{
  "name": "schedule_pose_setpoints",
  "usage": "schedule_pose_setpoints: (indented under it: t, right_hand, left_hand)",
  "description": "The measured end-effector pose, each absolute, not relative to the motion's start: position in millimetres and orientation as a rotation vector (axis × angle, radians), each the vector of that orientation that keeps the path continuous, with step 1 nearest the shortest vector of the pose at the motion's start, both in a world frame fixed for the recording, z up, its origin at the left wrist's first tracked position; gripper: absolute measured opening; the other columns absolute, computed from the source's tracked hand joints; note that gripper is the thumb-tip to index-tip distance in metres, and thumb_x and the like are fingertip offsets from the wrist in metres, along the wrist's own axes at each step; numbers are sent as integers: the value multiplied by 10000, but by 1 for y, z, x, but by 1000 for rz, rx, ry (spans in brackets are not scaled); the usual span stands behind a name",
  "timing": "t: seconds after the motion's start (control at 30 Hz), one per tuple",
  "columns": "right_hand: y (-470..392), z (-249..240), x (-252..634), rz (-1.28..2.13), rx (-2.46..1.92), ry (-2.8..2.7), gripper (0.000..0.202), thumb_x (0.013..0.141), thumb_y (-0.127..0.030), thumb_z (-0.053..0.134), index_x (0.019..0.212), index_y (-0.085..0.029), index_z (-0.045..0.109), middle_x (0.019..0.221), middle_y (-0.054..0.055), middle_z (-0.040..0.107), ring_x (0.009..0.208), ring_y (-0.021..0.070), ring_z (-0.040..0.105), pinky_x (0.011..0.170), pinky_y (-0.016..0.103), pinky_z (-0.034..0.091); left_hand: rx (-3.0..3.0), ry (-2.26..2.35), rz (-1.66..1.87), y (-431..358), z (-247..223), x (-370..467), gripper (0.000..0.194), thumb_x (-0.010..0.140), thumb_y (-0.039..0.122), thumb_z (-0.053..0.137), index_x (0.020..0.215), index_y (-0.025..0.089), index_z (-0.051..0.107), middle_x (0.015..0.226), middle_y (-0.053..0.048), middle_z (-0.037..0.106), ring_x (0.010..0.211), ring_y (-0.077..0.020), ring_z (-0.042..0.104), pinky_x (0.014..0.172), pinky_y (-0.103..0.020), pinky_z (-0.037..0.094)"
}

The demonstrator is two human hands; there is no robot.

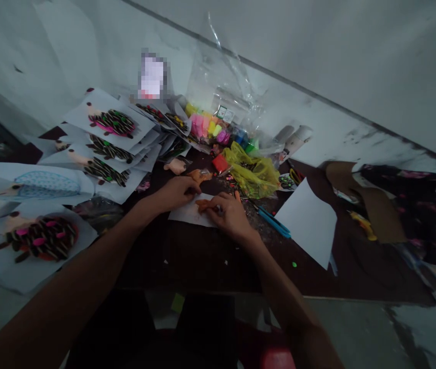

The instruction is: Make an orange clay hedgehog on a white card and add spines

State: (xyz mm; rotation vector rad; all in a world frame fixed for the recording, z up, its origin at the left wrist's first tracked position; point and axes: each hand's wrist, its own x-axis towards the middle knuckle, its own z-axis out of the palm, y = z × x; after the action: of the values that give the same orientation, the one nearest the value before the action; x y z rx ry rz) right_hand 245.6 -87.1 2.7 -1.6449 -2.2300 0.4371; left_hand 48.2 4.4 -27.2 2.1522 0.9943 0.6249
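Midway between the surface's (190,261) left and right ends, back from the front edge, the right hand (231,214) pinches an orange clay piece (202,206) over a small white sheet (181,216), while the left hand (175,193) bends its fingers near the sheet's back edge; whether it grips anything, I cannot tell. Hedgehog pictures (113,123) with dark spines, apparently complete, pile up at the left end; this sheet shows no spines, so the work on it seems early, with shaping probably unfinished
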Motion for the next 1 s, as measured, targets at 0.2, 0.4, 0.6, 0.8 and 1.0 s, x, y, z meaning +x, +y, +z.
schedule_pose_setpoints:
  t: [0.2,0.4,0.6,0.8,1.0]
  right_hand:
    - [-92,3,245,366,-1592,-2273,147,934,-204,620,971,-264,749,966,34,655,966,225,587,1109,490,238]
    - [-101,2,243,256,-1575,-2342,230,983,-227,560,1132,-265,731,978,37,673,968,213,583,1109,456,273]
    - [-104,0,241,103,-1504,-2417,308,967,-177,544,1195,-260,733,1020,72,660,927,216,561,980,408,397]
    - [-114,-5,239,-50,-1454,-2412,304,916,-141,571,1113,-264,768,1114,90,625,969,227,544,1039,498,376]
    - [-119,-7,242,-33,-1377,-2350,357,879,-92,543,1092,-269,769,1267,80,626,1122,255,553,1131,564,315]
  left_hand:
    - [2221,988,561,6,-29,46,222,770,130,624,912,194,782,969,-72,764,886,-209,689,822,-276,507]
    - [2307,1015,414,4,-21,46,285,820,130,589,1037,156,771,1061,-91,756,961,-212,689,873,-294,508]
    - [2295,1017,424,4,-22,46,305,814,126,584,1049,171,773,1054,-80,759,941,-201,688,858,-290,524]
    - [2286,1002,418,5,-24,46,316,812,115,582,1063,156,770,1039,-85,750,928,-197,682,840,-278,520]
    - [2296,995,415,7,-26,46,312,818,123,585,1067,167,767,1045,-81,749,924,-196,685,840,-286,525]
